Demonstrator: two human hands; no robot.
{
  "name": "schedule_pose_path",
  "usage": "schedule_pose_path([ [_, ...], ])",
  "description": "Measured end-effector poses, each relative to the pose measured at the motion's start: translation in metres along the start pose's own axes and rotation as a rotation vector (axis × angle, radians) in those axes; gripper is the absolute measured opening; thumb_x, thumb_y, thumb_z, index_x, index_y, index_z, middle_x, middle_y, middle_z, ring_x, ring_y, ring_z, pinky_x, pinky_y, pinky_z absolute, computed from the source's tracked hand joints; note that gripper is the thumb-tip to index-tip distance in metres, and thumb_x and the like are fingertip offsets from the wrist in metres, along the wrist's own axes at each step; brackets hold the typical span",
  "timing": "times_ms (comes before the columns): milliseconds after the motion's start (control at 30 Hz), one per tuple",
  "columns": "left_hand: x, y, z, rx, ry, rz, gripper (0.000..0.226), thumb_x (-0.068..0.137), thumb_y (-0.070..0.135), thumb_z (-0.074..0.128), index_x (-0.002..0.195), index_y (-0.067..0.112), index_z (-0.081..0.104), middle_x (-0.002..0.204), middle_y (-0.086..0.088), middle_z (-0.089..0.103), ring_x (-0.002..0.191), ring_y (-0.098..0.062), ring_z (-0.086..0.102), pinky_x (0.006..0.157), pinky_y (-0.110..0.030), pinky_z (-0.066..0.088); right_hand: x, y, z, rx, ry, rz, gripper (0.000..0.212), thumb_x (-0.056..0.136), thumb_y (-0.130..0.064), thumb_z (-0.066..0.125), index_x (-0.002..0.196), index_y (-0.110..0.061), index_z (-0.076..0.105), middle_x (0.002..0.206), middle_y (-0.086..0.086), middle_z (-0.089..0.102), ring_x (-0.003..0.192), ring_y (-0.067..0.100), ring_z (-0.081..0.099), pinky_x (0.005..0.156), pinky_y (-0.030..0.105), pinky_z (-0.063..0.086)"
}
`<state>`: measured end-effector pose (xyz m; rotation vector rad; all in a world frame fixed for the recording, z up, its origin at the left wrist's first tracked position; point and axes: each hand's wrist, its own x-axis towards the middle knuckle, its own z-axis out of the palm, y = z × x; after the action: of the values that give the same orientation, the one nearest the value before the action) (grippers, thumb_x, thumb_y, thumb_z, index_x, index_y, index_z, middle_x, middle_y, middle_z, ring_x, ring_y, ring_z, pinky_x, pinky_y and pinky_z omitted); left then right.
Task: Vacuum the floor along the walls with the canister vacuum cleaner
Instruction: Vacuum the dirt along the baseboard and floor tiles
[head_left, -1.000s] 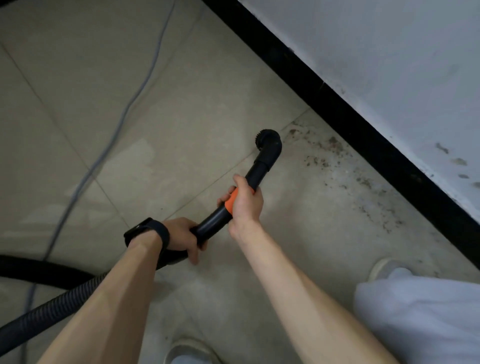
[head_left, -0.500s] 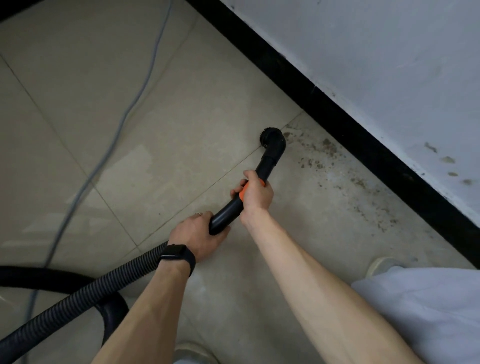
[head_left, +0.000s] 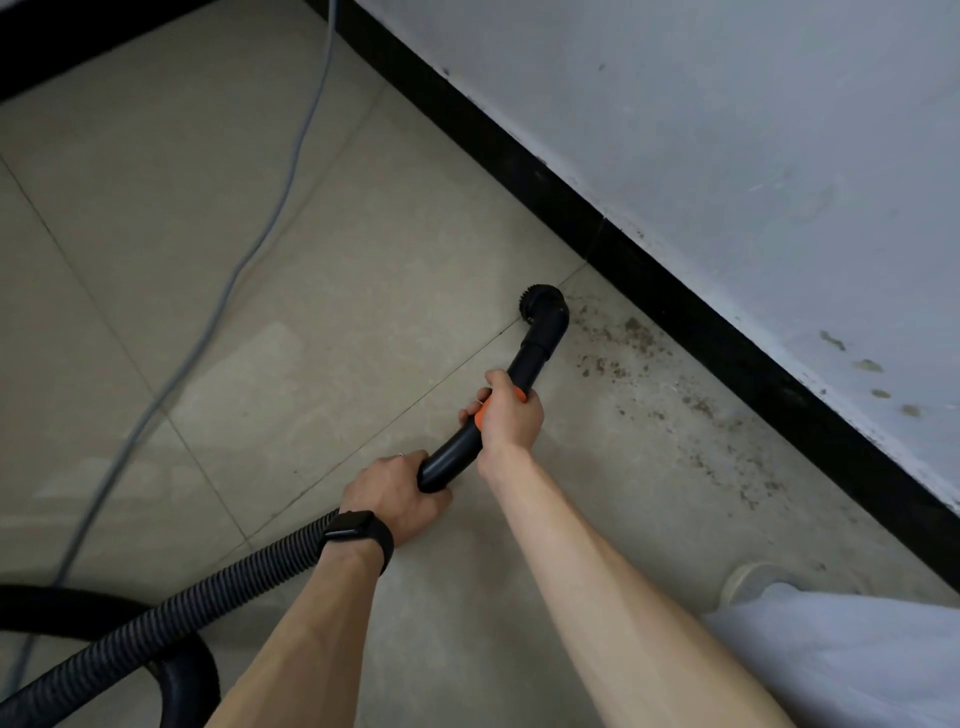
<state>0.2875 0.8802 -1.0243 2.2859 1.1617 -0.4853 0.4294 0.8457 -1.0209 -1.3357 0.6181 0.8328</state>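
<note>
A black vacuum wand (head_left: 532, 358) with an orange band ends in a round brush nozzle (head_left: 543, 304) resting on the beige tile floor, close to the black skirting (head_left: 675, 306) of the white wall. My right hand (head_left: 506, 418) grips the wand at the orange band. My left hand (head_left: 395, 493), with a black watch on its wrist, holds the rear end of the wand where the ribbed hose (head_left: 171, 618) joins. Dark specks of dirt (head_left: 634, 353) lie on the tile just right of the nozzle, along the skirting.
A grey cable (head_left: 249, 260) runs across the tiles from the top toward the lower left. The hose loops back on the floor at the lower left. My shoe (head_left: 748, 582) and white trouser leg (head_left: 841, 654) are at the lower right by the wall.
The nozzle has slid forward toward the skirting. My left hand has shifted up the wand, closer to my right hand, and the hose has followed.
</note>
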Motion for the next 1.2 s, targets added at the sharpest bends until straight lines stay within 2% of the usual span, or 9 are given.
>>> schedule_pose_path([
  [267, 0.017, 0.021, 0.003, 0.014, -0.004, 0.043, 0.023, 0.076, 0.055, 0.055, 0.088, 0.035, 0.054, 0.071, 0.011, 0.056, 0.063, -0.008, 0.054, 0.051, -0.026, 0.039, 0.016, -0.022, -0.009, 0.016, -0.012, -0.001, 0.011, 0.089, -0.01, 0.067, 0.095, -0.009, 0.058, 0.057, 0.0, 0.054, 0.042, 0.015, 0.047, 0.047, 0.028, 0.048],
  [400, 0.025, 0.027, 0.006, 0.01, -0.01, 0.05, 0.026, 0.077, 0.055, 0.055, 0.093, 0.035, 0.056, 0.073, 0.011, 0.057, 0.066, -0.011, 0.057, 0.06, -0.028, 0.05, 0.023, -0.03, -0.01, 0.027, -0.02, -0.001, 0.013, 0.088, -0.009, 0.068, 0.097, -0.009, 0.058, 0.055, 0.0, 0.054, 0.042, 0.015, 0.047, 0.046, 0.028, 0.048],
  [533, 0.033, 0.033, 0.01, -0.002, -0.011, 0.054, 0.028, 0.077, 0.058, 0.054, 0.094, 0.035, 0.056, 0.074, 0.01, 0.058, 0.067, -0.012, 0.058, 0.064, -0.03, 0.053, 0.027, -0.036, -0.012, 0.035, -0.026, -0.004, 0.016, 0.088, -0.009, 0.069, 0.1, -0.008, 0.059, 0.056, 0.0, 0.055, 0.042, 0.015, 0.049, 0.046, 0.028, 0.049],
  [600, 0.034, 0.037, 0.011, -0.014, -0.014, 0.059, 0.028, 0.076, 0.058, 0.054, 0.093, 0.036, 0.056, 0.073, 0.011, 0.057, 0.066, -0.01, 0.057, 0.061, -0.028, 0.052, 0.03, -0.04, -0.013, 0.033, -0.024, -0.007, 0.018, 0.088, -0.01, 0.07, 0.103, -0.008, 0.06, 0.056, 0.0, 0.056, 0.042, 0.014, 0.049, 0.047, 0.028, 0.05],
  [700, 0.037, 0.044, 0.009, -0.011, 0.005, 0.07, 0.027, 0.077, 0.059, 0.054, 0.093, 0.037, 0.056, 0.069, 0.013, 0.053, 0.06, -0.006, 0.05, 0.05, -0.024, 0.037, 0.033, -0.048, -0.015, 0.041, -0.022, -0.002, 0.019, 0.088, -0.01, 0.071, 0.103, -0.007, 0.059, 0.055, 0.001, 0.057, 0.041, 0.015, 0.049, 0.046, 0.027, 0.05],
  [800, 0.041, 0.055, 0.007, 0.016, 0.023, 0.077, 0.029, 0.077, 0.06, 0.054, 0.094, 0.037, 0.056, 0.069, 0.013, 0.051, 0.059, -0.008, 0.048, 0.048, -0.024, 0.031, 0.038, -0.057, -0.017, 0.055, -0.016, -0.003, 0.021, 0.088, -0.01, 0.073, 0.104, -0.007, 0.059, 0.056, 0.001, 0.057, 0.042, 0.015, 0.049, 0.046, 0.028, 0.049],
  [1033, 0.044, 0.067, 0.005, -0.097, 0.005, 0.027, 0.023, 0.067, 0.057, 0.054, 0.075, 0.035, 0.052, 0.066, 0.009, 0.057, 0.058, -0.009, 0.053, 0.048, -0.024, 0.035, 0.044, -0.066, -0.015, 0.049, -0.055, -0.007, 0.025, 0.087, -0.012, 0.075, 0.105, -0.006, 0.059, 0.055, 0.001, 0.057, 0.043, 0.014, 0.053, 0.048, 0.028, 0.052],
  [1200, 0.049, 0.067, 0.002, -0.254, -0.032, -0.008, 0.025, 0.062, 0.053, 0.059, 0.072, 0.03, 0.058, 0.062, 0.005, 0.061, 0.056, -0.016, 0.059, 0.049, -0.025, 0.039, 0.046, -0.071, -0.007, 0.024, -0.141, -0.01, 0.03, 0.087, -0.012, 0.077, 0.112, -0.005, 0.061, 0.066, 0.003, 0.064, 0.055, 0.019, 0.067, 0.058, 0.035, 0.061],
])
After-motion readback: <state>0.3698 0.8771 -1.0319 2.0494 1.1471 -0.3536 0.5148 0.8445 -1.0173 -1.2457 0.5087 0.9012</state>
